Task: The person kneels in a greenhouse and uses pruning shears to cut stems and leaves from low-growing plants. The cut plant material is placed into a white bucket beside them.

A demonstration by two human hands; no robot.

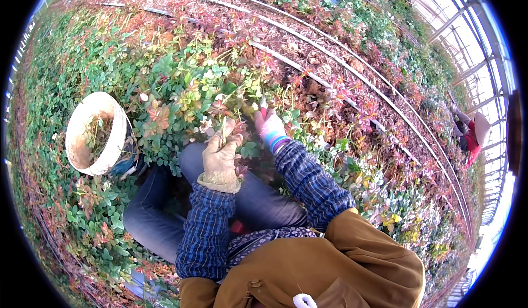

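Observation:
My left hand (221, 151), in a pale, soiled work glove, is raised over my knee with its fingers closed on a thin plant stem (224, 130). To its right, my right hand (270, 127) wears a pink and white glove with a blue cuff. It grips a small tool with a red handle and a pointed metal tip (263, 101); the fingers hide most of it, so its kind is unclear. Low leafy plants (196, 93) with green and reddish leaves surround both hands. A white plastic bucket (119, 137) with cut greenery inside is tilted at the left.
Long pale pipes (317, 79) run along the soil path beyond the plants. Dense plant rows (53, 85) stretch on both sides. Far right, a person (470, 139) in red with a pale hat bends among plants near the greenhouse frame (468, 75).

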